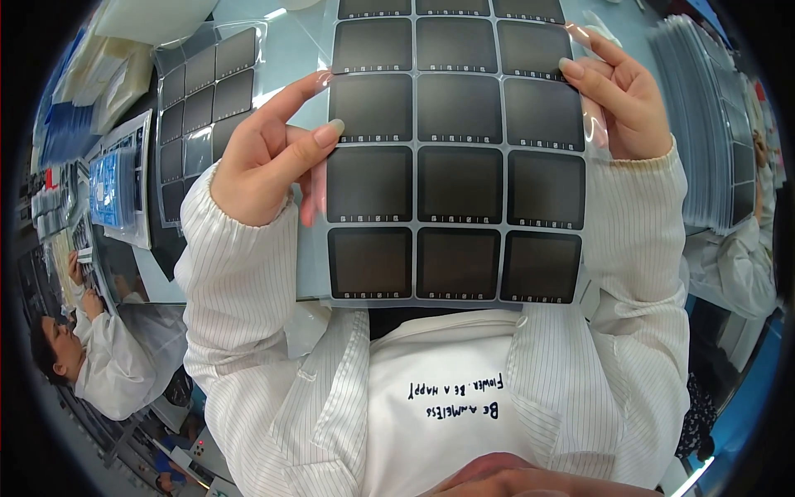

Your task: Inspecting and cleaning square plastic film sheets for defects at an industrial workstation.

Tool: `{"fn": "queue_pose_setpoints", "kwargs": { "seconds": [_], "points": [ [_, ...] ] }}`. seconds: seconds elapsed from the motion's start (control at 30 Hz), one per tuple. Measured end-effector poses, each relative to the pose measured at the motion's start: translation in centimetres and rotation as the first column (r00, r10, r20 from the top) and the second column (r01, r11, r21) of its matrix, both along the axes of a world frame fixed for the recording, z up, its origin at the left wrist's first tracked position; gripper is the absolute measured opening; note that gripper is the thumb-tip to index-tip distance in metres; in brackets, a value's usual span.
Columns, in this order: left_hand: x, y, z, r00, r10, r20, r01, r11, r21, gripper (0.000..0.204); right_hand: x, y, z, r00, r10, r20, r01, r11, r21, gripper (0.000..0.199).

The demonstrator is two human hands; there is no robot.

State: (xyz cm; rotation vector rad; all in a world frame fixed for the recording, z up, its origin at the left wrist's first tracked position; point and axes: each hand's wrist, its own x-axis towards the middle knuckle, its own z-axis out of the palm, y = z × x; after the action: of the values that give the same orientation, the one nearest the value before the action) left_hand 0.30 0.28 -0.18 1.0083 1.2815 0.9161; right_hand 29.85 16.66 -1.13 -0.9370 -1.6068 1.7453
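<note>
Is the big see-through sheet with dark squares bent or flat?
Flat: the clear plastic sheet of dark square panels is spread out, its left edge held by the left hand and its right edge by the right hand.

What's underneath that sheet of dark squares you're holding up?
Around the sheet, pale blue table shows, with a similar sheet lying left. Whatever lies directly beneath is covered.

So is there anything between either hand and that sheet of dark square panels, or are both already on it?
Nothing visible stands between them. The left hand pinches the sheet of dark square panels at its left edge, thumb on the front. The right hand grips its upper right edge, by the clear film there.
</note>
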Motion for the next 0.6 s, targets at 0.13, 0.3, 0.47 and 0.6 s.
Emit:
{"fn": "queue_pose_setpoints", "kwargs": {
  "seconds": [0.13,0.3,0.47,0.6],
  "points": [
    [-0.1,0.0,0.1,1.0,-0.015,0.013,0.015,1.0,-0.013,0.052,0.1,-0.2,-0.2,0.998,0.042,-0.052,-0.043,0.999,-0.011,0.048],
    [0.3,0.0,0.3,0.999,-0.005,0.035,0.006,0.999,-0.032,0.055,-0.5,-0.9,0.3,1.0,-0.006,0.004,0.006,1.0,-0.005,0.049],
    [0.2,0.0,0.3,0.999,-0.026,0.027,0.026,1.0,-0.015,0.062,-1.5,-1.4,1.6,0.997,-0.063,-0.039,0.056,0.986,-0.157,0.044],
    [0.4,0.0,0.4,0.997,-0.031,-0.065,0.031,0.999,-0.011,0.062,-1.4,-1.3,1.6,0.985,-0.104,-0.134,0.058,0.949,-0.311,0.04]
  ]
}}
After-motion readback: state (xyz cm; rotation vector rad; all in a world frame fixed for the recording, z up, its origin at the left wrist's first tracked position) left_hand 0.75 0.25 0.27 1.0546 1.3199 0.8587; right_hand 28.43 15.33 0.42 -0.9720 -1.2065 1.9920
